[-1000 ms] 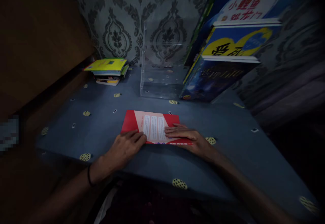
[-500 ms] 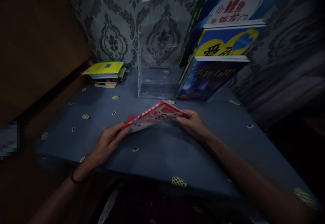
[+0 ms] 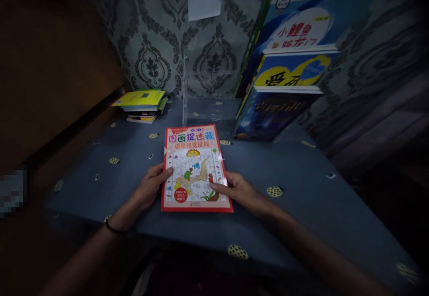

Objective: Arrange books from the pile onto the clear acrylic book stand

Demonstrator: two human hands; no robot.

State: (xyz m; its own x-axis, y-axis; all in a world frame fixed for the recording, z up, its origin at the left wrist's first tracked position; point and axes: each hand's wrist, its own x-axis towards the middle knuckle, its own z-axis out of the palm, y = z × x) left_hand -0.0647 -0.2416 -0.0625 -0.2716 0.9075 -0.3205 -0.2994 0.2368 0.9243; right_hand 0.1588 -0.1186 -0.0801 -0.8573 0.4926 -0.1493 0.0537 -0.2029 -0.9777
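A children's picture book [image 3: 192, 177] with a red border, a drawn sun and coloured animals faces me, its cover upright to my view. My left hand [image 3: 152, 184] grips its left edge, thumb on the cover and fingers behind. On the right edge, my right hand [image 3: 239, 191] holds it the same way, the thumb lying lower on the cover. Behind the book stands a clear acrylic stand [image 3: 185, 95], whose lower front is partly hidden by it.
Books stand in a tiered row at the right: a dark blue book [image 3: 271, 115], a blue-and-yellow one [image 3: 291, 72] and a tall blue one [image 3: 308, 14]. A book stack [image 3: 140, 106] lies back left on the patterned tablecloth [image 3: 130, 146]. White paper [image 3: 204, 3] hangs on the wall.
The book has turned from a sideways, slanted pose to upright with its cover toward me. Both hands have shifted along its edges, the right one moving lower and left.
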